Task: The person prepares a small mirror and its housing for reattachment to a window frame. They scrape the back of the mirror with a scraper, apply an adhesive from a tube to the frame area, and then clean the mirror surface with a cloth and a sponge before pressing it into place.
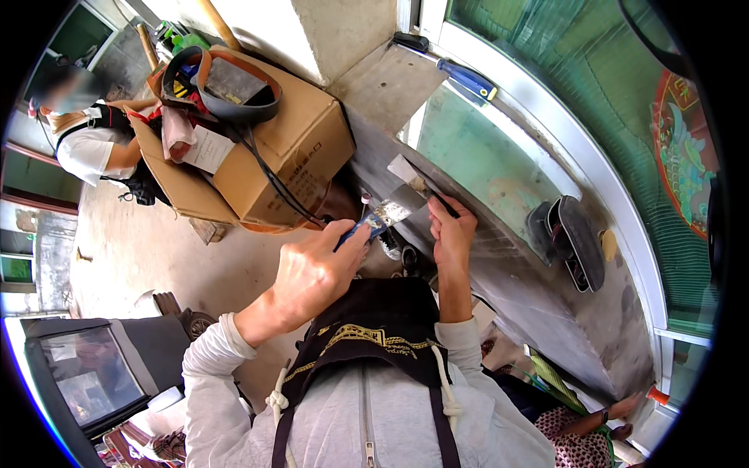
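Note:
My left hand [316, 267] is closed around the blue handle of a putty knife [396, 206]. Its wide metal blade is patchy with whitish residue and points up to the right, in front of my chest. In my right hand [452, 235] the fingers pinch a slim tool with a black handle [445, 205]. The working end of that tool meets or overlaps the edge of the putty knife blade; whether they touch I cannot tell. Just beyond it shows a small pale flat piece [407, 171], by the edge of the grey ledge [538, 300].
A cardboard box [304, 152] with a tool belt [243, 84] on top stands at the left. Along the ledge lie a glass pane [488, 152], a blue screwdriver [466, 79] and an eyeglass case [579, 243]. Other people are at far left [90, 148] and lower right [573, 425].

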Action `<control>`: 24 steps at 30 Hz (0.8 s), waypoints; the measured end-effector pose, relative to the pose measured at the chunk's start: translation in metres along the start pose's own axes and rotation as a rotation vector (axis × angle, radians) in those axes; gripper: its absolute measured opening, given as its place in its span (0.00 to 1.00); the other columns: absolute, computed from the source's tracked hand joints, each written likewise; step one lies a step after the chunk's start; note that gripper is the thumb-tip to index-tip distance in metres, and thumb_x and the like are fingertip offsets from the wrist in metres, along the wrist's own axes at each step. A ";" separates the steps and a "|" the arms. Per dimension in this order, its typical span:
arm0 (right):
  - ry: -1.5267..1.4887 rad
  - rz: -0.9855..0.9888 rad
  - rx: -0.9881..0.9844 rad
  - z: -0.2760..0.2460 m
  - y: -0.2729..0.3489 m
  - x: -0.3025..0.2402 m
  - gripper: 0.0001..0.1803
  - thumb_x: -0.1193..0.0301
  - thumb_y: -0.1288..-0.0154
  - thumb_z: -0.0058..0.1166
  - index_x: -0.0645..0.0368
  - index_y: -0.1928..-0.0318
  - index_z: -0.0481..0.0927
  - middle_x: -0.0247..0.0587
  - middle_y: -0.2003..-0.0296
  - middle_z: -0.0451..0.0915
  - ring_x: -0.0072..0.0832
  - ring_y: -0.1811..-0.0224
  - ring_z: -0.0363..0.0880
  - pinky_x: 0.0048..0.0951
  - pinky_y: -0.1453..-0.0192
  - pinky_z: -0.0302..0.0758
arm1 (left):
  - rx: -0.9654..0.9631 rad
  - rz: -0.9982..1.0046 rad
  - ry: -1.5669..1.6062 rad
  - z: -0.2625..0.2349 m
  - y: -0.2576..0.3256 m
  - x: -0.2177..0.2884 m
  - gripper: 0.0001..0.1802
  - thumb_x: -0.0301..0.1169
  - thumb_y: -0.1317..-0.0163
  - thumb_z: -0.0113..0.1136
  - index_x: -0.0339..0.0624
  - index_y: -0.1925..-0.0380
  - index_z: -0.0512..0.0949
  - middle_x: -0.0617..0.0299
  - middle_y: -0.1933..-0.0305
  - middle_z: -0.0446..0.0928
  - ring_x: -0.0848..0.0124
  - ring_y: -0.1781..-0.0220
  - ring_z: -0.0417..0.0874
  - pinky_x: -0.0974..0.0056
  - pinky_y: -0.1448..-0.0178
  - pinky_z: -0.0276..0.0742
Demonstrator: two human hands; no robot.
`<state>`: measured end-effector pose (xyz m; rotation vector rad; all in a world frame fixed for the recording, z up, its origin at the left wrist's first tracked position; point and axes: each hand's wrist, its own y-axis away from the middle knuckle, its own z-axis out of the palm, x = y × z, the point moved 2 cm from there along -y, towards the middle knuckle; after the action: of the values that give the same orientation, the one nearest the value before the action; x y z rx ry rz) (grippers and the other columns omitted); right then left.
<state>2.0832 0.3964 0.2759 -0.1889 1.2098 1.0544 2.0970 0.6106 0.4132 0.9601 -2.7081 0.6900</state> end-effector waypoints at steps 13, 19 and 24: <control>-0.048 0.013 0.026 0.003 0.005 -0.003 0.12 0.75 0.42 0.66 0.67 0.58 0.81 0.33 0.77 0.75 0.13 0.82 0.63 0.16 0.81 0.51 | 0.038 0.089 -0.038 0.016 -0.019 0.002 0.21 0.25 0.49 0.66 0.38 0.52 0.77 0.55 0.59 0.79 0.63 0.73 0.81 0.63 0.72 0.78; -0.043 0.006 0.040 0.006 0.005 -0.008 0.11 0.75 0.42 0.66 0.66 0.60 0.81 0.32 0.77 0.75 0.12 0.82 0.63 0.16 0.81 0.50 | 0.034 0.080 -0.178 -0.017 -0.009 -0.001 0.18 0.24 0.49 0.69 0.39 0.55 0.81 0.56 0.58 0.80 0.61 0.69 0.84 0.63 0.69 0.80; -0.042 0.024 0.045 0.006 0.005 -0.004 0.10 0.75 0.42 0.66 0.66 0.61 0.82 0.32 0.77 0.75 0.11 0.81 0.63 0.16 0.80 0.50 | -0.008 0.111 -0.173 -0.009 -0.012 0.002 0.21 0.23 0.51 0.69 0.39 0.53 0.80 0.56 0.58 0.80 0.62 0.70 0.83 0.63 0.70 0.80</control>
<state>2.0839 0.4007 0.2836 -0.1171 1.1995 1.0459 2.1033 0.6058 0.4264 0.9123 -2.9320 0.6432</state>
